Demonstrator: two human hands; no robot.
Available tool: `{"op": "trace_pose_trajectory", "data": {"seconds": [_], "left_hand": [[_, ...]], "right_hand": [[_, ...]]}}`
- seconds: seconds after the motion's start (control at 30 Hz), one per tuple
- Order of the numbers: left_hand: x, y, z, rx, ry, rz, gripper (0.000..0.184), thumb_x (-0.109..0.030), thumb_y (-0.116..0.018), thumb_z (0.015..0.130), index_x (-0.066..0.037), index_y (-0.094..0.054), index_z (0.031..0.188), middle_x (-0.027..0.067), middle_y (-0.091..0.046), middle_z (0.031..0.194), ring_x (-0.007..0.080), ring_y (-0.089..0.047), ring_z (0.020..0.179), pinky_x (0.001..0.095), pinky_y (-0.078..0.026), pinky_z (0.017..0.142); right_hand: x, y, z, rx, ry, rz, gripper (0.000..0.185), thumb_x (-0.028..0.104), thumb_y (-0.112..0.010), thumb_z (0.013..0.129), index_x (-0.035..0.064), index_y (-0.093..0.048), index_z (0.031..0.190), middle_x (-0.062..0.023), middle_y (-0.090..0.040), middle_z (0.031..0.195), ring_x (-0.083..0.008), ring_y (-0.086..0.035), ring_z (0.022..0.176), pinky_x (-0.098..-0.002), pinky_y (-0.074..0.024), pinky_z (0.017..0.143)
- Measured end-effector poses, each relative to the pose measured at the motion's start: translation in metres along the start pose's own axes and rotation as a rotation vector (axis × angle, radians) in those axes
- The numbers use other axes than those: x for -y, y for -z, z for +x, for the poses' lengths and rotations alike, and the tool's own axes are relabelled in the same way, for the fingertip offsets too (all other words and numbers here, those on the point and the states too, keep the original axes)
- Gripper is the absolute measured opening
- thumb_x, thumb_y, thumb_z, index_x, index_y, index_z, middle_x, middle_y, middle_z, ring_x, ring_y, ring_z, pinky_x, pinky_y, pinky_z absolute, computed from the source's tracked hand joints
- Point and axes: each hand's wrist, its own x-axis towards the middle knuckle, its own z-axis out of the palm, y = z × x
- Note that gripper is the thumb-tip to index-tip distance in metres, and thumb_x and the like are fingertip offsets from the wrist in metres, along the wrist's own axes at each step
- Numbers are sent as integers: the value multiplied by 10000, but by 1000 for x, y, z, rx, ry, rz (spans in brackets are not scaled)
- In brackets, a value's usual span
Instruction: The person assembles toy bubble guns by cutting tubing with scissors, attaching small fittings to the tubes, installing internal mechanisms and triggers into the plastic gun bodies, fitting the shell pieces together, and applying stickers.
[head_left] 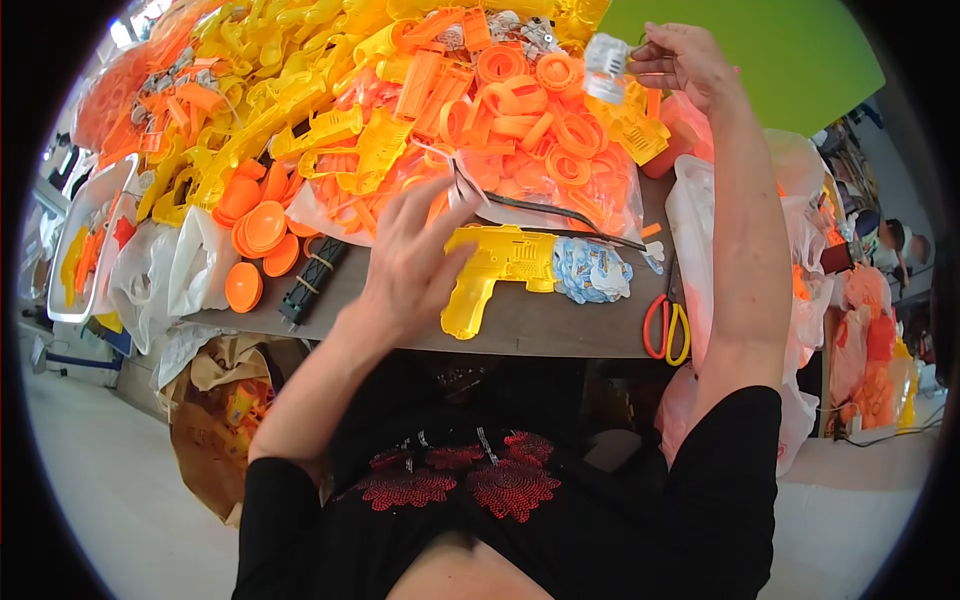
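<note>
My right hand (pixel 685 62) is raised at the upper right, its fingers pinched on a white and clear plastic part (pixel 606 68) that hangs above the heap. Over the table's middle, my left hand (pixel 412 255) has its fingers apart, with nothing visible in it. Just right of it lies a yellow toy gun shell half (pixel 500 262), its ribbed inside facing up. A stack of blue and white stickers (pixel 592 270) touches the shell's right end. Thin black and white strips (pixel 462 178) stand close to my left fingertips; whether they touch is unclear.
Orange plastic rings (pixel 540 110) and yellow shells (pixel 260 80) heap up behind. Orange cups (pixel 263 228) and a black banded bar (pixel 312 275) lie left. Red-and-yellow-handled scissors (pixel 668 325) rest at the right near plastic bags (pixel 700 220). A paper bag (pixel 205 440) stands below.
</note>
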Motion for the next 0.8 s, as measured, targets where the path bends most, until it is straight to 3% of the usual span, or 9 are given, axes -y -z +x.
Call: {"op": "trace_pose_trajectory", "data": {"seconds": [0.1,0.17,0.27,0.37,0.43,0.53,0.57,0.63,0.8], "left_hand": [[18,-10,45,-89,-145,185,558,-5,-631,718,-106,-496,1250,168,-498,1172,335,-491,1056,432,-389,883],[37,-16,82,-134,-288,305,627,-23,-629,717,-154,-457,1306,166,-453,1241,325,-463,1099,443,-378,891],[48,-22,130,-242,-501,366,490,-86,-670,751,-90,-527,1220,143,-584,1088,218,-570,883,321,-459,741],[47,-11,152,-164,-514,59,435,-51,-607,832,-100,-486,1248,160,-524,1223,346,-522,1099,404,-440,903],[38,-5,158,-196,-487,-38,393,-27,-602,836,-71,-499,1212,157,-546,1170,292,-552,1048,383,-448,890],[29,5,172,-22,-109,-741,354,-127,-651,840,-31,-492,1142,63,-571,1027,147,-560,947,283,-469,792],[21,15,176,-24,-108,-739,354,-127,-651,840,-31,-492,1142,63,-571,1027,147,-560,947,283,-469,792],[12,30,182,46,402,-780,347,-150,-628,862,-38,-482,1156,64,-590,962,140,-577,857,271,-470,758],[36,30,197,83,344,-1242,253,-57,-611,833,0,-552,1072,69,-622,935,145,-586,790,287,-468,716]], "right_hand": [[15,-6,-9,144,16,141,238,244,-528,906,11,-576,903,-68,-632,835,-142,-619,694,-265,-506,614],[33,-25,-27,234,-30,222,262,207,-482,910,-14,-569,1020,-173,-639,823,-323,-657,741,-443,-560,664],[46,-45,-39,385,-69,312,254,197,-450,917,-26,-570,938,-162,-637,811,-294,-659,742,-397,-562,645],[49,-51,-36,419,-51,346,250,193,-446,916,-25,-568,926,-151,-639,810,-271,-659,736,-388,-562,648],[54,-45,-39,440,-31,360,257,203,-445,923,-23,-568,931,-141,-640,809,-265,-661,743,-389,-564,655],[60,-41,-38,539,36,412,261,217,-442,948,-12,-568,948,-114,-641,815,-247,-665,763,-385,-571,673],[58,-42,-37,542,38,411,261,217,-442,948,-12,-568,948,-114,-641,815,-247,-665,763,-385,-571,673],[61,-48,-42,481,68,421,243,204,-457,947,-9,-571,976,-112,-642,849,-243,-663,787,-380,-569,687],[54,-57,-39,478,142,556,254,207,-480,940,-11,-569,1037,-118,-642,908,-234,-653,834,-372,-559,723]]}}
